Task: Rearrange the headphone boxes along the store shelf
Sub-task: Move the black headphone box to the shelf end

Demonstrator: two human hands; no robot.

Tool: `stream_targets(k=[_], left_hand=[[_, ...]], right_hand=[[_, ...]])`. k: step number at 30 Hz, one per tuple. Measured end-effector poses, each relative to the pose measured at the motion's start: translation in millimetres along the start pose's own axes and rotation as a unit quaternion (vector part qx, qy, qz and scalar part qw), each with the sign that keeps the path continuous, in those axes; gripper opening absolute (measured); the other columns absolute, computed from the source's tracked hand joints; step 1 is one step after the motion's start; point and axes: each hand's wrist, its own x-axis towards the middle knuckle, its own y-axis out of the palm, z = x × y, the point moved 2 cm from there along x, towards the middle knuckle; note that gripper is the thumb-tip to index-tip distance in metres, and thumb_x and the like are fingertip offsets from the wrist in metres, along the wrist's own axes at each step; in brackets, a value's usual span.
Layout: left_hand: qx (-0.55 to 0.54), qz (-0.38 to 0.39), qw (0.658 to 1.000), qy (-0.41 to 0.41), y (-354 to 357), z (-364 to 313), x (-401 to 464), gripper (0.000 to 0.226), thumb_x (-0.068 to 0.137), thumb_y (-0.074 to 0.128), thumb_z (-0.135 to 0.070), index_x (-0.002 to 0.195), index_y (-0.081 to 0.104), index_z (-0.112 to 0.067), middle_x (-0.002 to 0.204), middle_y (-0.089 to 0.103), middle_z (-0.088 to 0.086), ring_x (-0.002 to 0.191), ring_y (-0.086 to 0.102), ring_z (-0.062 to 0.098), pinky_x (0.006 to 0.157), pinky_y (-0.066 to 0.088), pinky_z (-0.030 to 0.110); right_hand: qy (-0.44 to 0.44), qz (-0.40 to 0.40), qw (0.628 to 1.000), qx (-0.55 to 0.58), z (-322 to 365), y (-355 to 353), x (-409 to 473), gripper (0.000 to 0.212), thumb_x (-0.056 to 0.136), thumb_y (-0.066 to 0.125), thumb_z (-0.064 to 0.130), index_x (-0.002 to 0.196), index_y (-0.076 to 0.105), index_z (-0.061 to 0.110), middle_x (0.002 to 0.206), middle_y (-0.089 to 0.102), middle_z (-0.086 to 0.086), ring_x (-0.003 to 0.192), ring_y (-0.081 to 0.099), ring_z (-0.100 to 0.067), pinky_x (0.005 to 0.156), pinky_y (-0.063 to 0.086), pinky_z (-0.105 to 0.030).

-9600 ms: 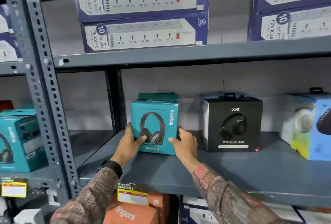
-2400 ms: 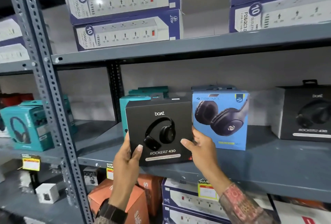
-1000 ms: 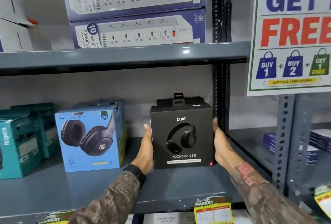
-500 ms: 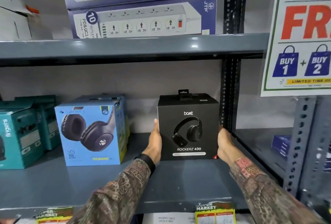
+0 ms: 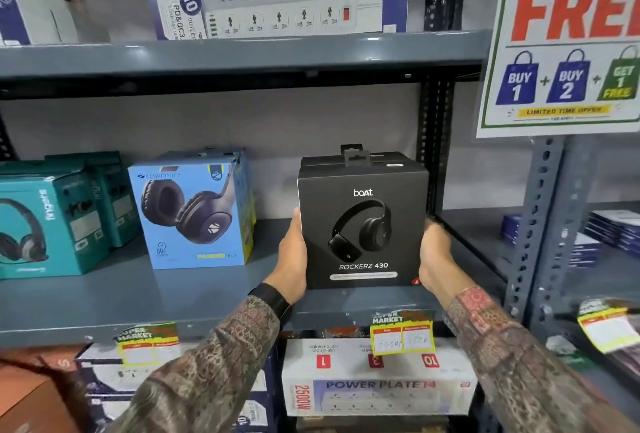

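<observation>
A black headphone box [image 5: 363,225] stands at the right end of the grey middle shelf [image 5: 138,297], beside the dark upright post [image 5: 434,142]. My left hand [image 5: 293,259] presses its left side and my right hand [image 5: 434,252] its right side. A second black box [image 5: 381,158] shows just behind it. To the left stands a light blue headphone box [image 5: 194,214] with another behind it. Further left are teal headphone boxes [image 5: 45,225], cut by the frame's left edge.
Power strip boxes [image 5: 277,7] fill the shelf above. A promotional sign [image 5: 568,41] hangs at the upper right. Price tags [image 5: 401,332] hang on the shelf's front edge. Below lie a white power plate box [image 5: 377,380] and an orange box [image 5: 31,394]. Dark flat packs [image 5: 609,228] sit in the right bay.
The black box sits slightly nearer the shelf's front edge than half a second ago, both hands still on its sides. The view has dipped, showing more of the lower shelf.
</observation>
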Motion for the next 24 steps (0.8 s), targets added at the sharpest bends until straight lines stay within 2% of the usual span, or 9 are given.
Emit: stream_targets(k=[4,6,9,11,14,17,20,22,24], left_hand=[[0.019,-0.021,1.0,0.006,0,-1,-19,0.05,0.099,0.056,-0.069,0.107,0.083,-0.028,0.123,0.086,0.006,0.124,0.076,0.033,0.119,0.052,0.054],[0.019,-0.021,1.0,0.008,2,-4,-27,0.055,0.102,0.052,-0.067,0.126,0.079,-0.025,0.137,0.079,0.008,0.135,0.069,0.033,0.125,0.045,0.053],[0.031,-0.002,1.0,0.005,5,-8,-33,0.066,0.106,0.043,-0.067,0.144,0.069,-0.021,0.148,0.072,0.008,0.144,0.062,0.033,0.129,0.039,0.051],[0.045,0.007,0.999,0.003,3,-8,-34,0.071,0.108,0.035,-0.067,0.148,0.066,-0.018,0.15,0.07,0.01,0.144,0.061,0.032,0.129,0.04,0.05],[0.062,0.03,0.997,0.016,-10,-14,-40,0.074,0.109,0.03,-0.067,0.151,0.063,-0.016,0.152,0.069,0.01,0.142,0.063,0.029,0.127,0.043,0.048],[0.111,0.026,0.989,0.099,-47,-28,-55,0.062,0.111,0.041,-0.058,0.156,0.056,-0.018,0.166,0.055,0.007,0.154,0.05,0.027,0.132,0.033,0.046],[0.084,-0.004,0.979,0.187,-100,-45,-63,0.024,0.11,0.056,-0.039,0.127,0.072,-0.033,0.148,0.071,0.003,0.138,0.064,0.019,0.125,0.043,0.044],[0.079,-0.03,0.97,0.227,-138,-59,-65,0.017,0.109,0.06,-0.034,0.115,0.076,-0.033,0.135,0.077,0.002,0.128,0.069,0.02,0.116,0.05,0.042],[0.06,-0.062,0.964,0.25,-171,-76,-64,0.017,0.109,0.061,-0.029,0.118,0.075,-0.029,0.128,0.077,0.006,0.121,0.07,0.022,0.104,0.054,0.039]], right_hand=[[0.012,0.001,1.0,0.018,-3,-4,-12,0.031,0.108,0.06,0.031,0.121,0.076,0.008,0.136,0.073,-0.018,0.125,0.069,-0.038,0.112,0.054,-0.052],[0.003,0.003,1.0,0.031,-8,-6,-19,0.023,0.107,0.057,0.025,0.103,0.077,0.014,0.131,0.075,-0.017,0.11,0.072,-0.037,0.099,0.06,-0.05],[-0.016,-0.004,0.999,0.036,-7,-7,-23,0.025,0.108,0.055,0.026,0.108,0.078,0.018,0.121,0.078,-0.012,0.089,0.073,-0.028,0.076,0.062,-0.039],[-0.039,-0.012,0.998,0.041,-5,-12,-23,0.031,0.108,0.058,0.037,0.116,0.079,0.016,0.11,0.081,-0.008,0.091,0.075,-0.027,0.086,0.063,-0.043],[-0.143,-0.092,0.984,0.046,-4,-26,-35,0.031,0.107,0.058,0.042,0.101,0.078,0.02,0.095,0.079,0.001,0.094,0.077,-0.022,0.09,0.06,-0.039],[-0.278,-0.165,0.944,0.067,-19,-30,-73,0.025,0.098,0.058,0.035,0.079,0.071,0.026,0.073,0.075,0.008,0.071,0.071,-0.013,0.071,0.055,-0.04],[-0.332,-0.077,0.937,0.075,-61,-2,-124,0.032,0.093,0.057,0.035,0.066,0.072,0.025,0.057,0.068,0.008,0.053,0.056,-0.005,0.053,0.046,-0.025],[-0.337,0.005,0.941,0.037,-94,41,-154,0.032,0.09,0.059,0.043,0.07,0.077,0.026,0.062,0.068,0.003,0.057,0.059,-0.009,0.052,0.05,-0.021],[-0.317,0.079,0.945,0.0,-119,90,-175,0.031,0.086,0.061,0.048,0.076,0.081,0.027,0.069,0.075,-0.002,0.062,0.066,-0.011,0.054,0.055,-0.022]])
